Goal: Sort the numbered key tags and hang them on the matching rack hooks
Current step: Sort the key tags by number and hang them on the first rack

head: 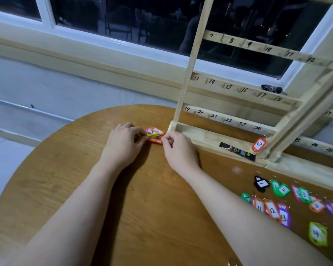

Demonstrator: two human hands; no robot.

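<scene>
Both hands meet at the far middle of the round wood-grain desk (85, 189), working on a small heap of coloured plastic key tags with white number labels (155, 133). From where I stand, the left hand (123, 143) has its fingers curled, and thumb and forefinger pinch a yellow-green tag (151, 135) at the near edge of the heap. The right hand (178, 148) sits just to the right of the heap, fingertips drawn together at an orange-red tag (156, 141); whether it truly grips that tag or only touches it I cannot tell.

The heap lies between the two hands, a shade beyond their fingertips, and its tags run with their long sides roughly left to right. The numbers on them are too blurred to read.

Just right of the right hand stands the corner post of the pale wooden rack with numbered rails and small hooks (183, 89). Its rails run off to the right and away, so every hook lies on the right-hand side; the right hand is the nearer one for hanging. One orange tag marked 37 (259, 144) already hangs low on the rack. More tags lie spread in rows near the right edge of the desk (273, 208), well apart from the heap, so I judge sorting is still under way.
</scene>
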